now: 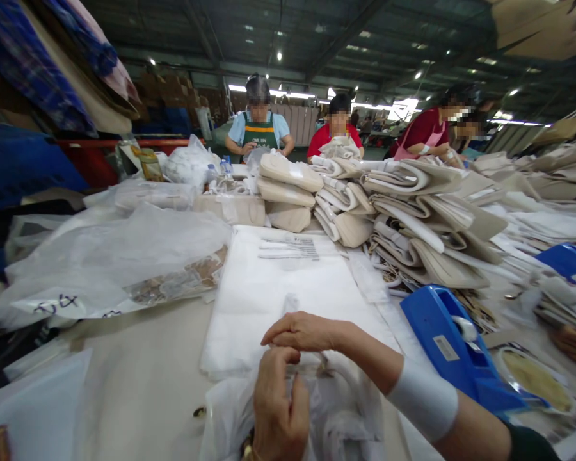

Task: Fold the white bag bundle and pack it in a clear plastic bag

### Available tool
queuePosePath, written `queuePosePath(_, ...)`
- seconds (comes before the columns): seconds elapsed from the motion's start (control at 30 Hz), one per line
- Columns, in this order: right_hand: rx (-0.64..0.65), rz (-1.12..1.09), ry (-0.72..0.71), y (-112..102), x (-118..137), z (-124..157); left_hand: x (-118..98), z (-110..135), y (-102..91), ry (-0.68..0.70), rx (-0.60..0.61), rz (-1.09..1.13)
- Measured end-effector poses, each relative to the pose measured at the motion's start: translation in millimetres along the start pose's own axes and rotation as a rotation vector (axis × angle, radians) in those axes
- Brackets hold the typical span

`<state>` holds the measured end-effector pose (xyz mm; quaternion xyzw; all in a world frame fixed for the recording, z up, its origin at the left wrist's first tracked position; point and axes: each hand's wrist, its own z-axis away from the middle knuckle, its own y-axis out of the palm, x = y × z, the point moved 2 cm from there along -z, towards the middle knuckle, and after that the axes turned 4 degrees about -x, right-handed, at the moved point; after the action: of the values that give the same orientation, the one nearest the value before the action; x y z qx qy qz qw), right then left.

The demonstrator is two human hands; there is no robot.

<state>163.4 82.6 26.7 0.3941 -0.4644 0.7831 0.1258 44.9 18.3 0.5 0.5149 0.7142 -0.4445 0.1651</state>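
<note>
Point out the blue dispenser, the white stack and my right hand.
Blue dispenser (pixel 465 365): head view, on the middle of its body.
White stack (pixel 269 288): head view, on its top surface.
Right hand (pixel 307 331): head view, on the back of the hand.

Toward the near edge of the tabletop (pixel 158 365) are two hands of the wearer, left hand (pixel 281 406) and right hand (pixel 307 331), with one plastic-covered bundle (pixel 352 410). Beyond them lies one stack of white plastic sheets (pixel 288 288). Toward the right edge: two blue dispensers (pixel 454 370) (the farther only partly in view). Toward the left edge: one large translucent sack (pixel 120 256). Toward the far edge: at least three piles of folded beige pieces (pixel 427 218); past that edge, at least four co-workers (pixel 259 134).
</note>
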Motion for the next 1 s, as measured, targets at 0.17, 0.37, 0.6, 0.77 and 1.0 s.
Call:
queuePosePath(0.17, 0.145, 0.022, -0.044, 15.0, -12.8, -7.4, 7.5, -4.4, -8.6, -0.394, -0.196, 0.083)
queuePosePath(0.37, -0.019, 0.163, 0.039, 9.1, -22.5, 18.6, 23.8, -2.9, 4.5, -0.315, -0.109, -0.043)
queuePosePath(0.6, -0.289, -0.132, 0.454, -9.4, -43.7, 51.0, 19.6, -9.6, 20.2, -0.252, 0.515, -0.405)
queuePosePath(0.77, -0.137, -0.366, 0.598, 5.6, -66.0, 46.3, 13.1, -17.4, 18.9, -0.282, 0.608, -0.444)
queuePosePath(1.0, -0.158, -0.648, 0.387, 14.2, -60.5, 36.2, 16.5, -20.9, 15.9, -0.302, 0.606, -0.334)
